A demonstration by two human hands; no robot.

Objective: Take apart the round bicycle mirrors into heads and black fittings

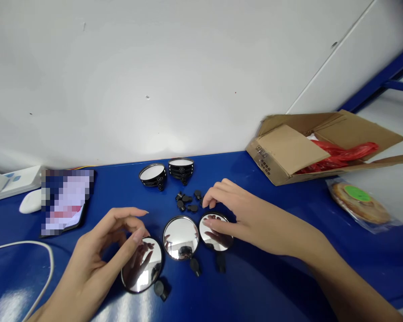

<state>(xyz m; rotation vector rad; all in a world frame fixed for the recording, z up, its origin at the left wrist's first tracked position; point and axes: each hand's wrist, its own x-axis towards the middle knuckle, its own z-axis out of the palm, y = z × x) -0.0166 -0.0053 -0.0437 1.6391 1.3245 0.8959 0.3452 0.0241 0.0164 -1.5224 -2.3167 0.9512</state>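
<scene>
Three round convex mirrors lie face up in a row: a left mirror [146, 268], a middle mirror [181, 237] and a right mirror [218, 241]. Small black mounts sit below them, including a left mount [160, 290], a middle mount [195, 267] and a right mount [220, 263]. My left hand [110, 246] is over the upper edge of the left mirror, fingers bent and apart, holding nothing visible. Over the right mirror extends the thumb of my right hand [233, 208]; its curled fingertips reach the side of a cluster of black mounts [187, 199]. Whether they touch one is hidden.
Two stacks of mirrors, left [153, 173] and right [181, 169], stand near the wall. An open cardboard box [282, 152] with red plastic and a wrapped pastry [362, 203] are at right. A phone [67, 201], white mouse [31, 201] and white cable [50, 264] lie left.
</scene>
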